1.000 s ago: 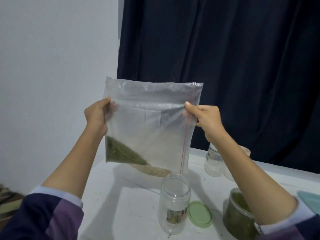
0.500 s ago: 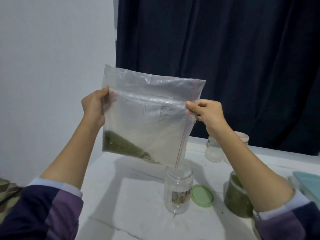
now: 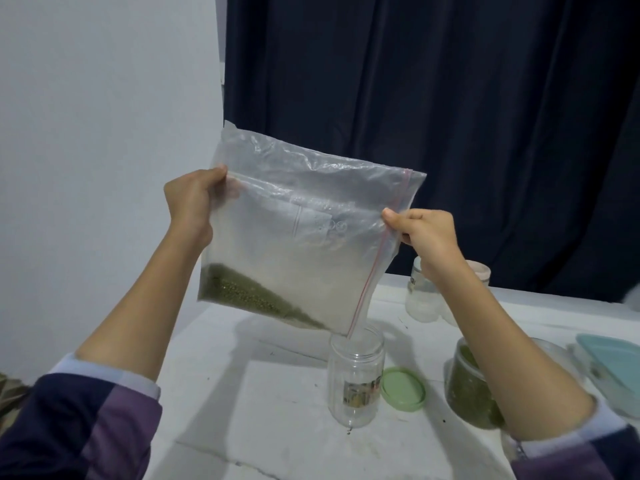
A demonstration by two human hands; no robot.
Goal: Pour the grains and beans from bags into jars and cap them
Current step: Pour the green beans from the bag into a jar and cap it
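Head view, left to right. White wall on the left, dark curtain behind the rest. Left hand raised, fingers curled round the upper left edge of a clear zip bag, thumb on the near face. Bag held up above the white table, tilted so its lower right corner points down. Green beans lie in a wedge along the bag's bottom edge, thickest at the left, thinning toward that low corner. Red zip line runs down the bag's right side. Low corner sits at the mouth of a clear open jar standing upright on the table; jar looks empty apart from a label low on its wall. Green lid flat on the table just right of the jar. Right hand pinches the bag's right edge near the zip line, thumb on top, fingers curled behind. Beyond that forearm, a clear jar of whitish contents at the table's back; a jar of green beans nearer, partly hidden by the arm. Pale blue lid or tray at the right edge.
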